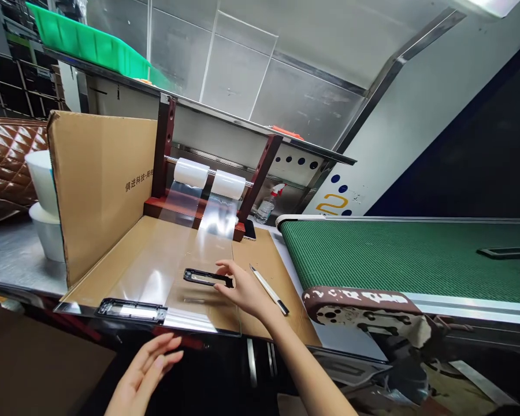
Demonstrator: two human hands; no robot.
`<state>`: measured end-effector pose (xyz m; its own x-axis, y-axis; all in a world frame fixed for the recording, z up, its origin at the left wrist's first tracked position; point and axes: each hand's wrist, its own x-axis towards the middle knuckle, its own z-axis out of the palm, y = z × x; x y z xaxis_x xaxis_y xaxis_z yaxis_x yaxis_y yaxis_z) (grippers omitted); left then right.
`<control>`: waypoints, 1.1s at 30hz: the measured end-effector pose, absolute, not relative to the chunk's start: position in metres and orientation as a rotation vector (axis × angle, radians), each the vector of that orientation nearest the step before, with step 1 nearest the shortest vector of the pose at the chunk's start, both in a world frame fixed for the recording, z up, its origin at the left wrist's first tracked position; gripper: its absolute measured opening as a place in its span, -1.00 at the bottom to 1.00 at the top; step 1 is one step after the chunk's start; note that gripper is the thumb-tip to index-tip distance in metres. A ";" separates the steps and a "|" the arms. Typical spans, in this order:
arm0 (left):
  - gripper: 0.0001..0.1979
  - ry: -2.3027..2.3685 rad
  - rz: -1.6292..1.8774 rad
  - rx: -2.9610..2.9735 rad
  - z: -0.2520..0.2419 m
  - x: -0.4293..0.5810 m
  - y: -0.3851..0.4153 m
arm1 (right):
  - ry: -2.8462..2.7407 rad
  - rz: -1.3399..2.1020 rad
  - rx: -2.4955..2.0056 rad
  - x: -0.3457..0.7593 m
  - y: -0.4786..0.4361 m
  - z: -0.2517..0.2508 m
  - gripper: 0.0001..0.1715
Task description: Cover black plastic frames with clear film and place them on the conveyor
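Observation:
My right hand pinches the right end of a thin black rectangular frame, holding it just above a clear sheet on the cardboard-covered bench. A second black rectangular frame with a pale centre lies at the bench's front edge, left of the held one. Below that edge hovers my left hand, its fingers loosely extended and nothing in them. Two rolls of clear film sit on a rod in a dark red stand, and strips hang from them towards the sheet. A white pen-like tool rests beside my right wrist.
A green conveyor belt runs off to the right, carrying a black frame. An upright cardboard panel bounds the left side, with white tubs behind it. A spray bottle stands behind the film stand; a green bin is overhead.

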<state>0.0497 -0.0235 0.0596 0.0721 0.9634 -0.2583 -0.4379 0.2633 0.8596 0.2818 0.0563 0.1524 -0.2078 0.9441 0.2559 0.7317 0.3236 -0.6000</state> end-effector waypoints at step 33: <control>-0.83 0.695 1.282 0.597 0.087 0.066 0.006 | -2.018 0.262 -1.274 0.256 -0.004 0.167 -0.57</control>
<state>0.0656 0.0061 0.0869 0.1395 0.9815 -0.1314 -0.6457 0.1908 0.7394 0.2560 -0.0042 0.1669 -0.2489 0.8489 0.4664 0.7015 0.4900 -0.5176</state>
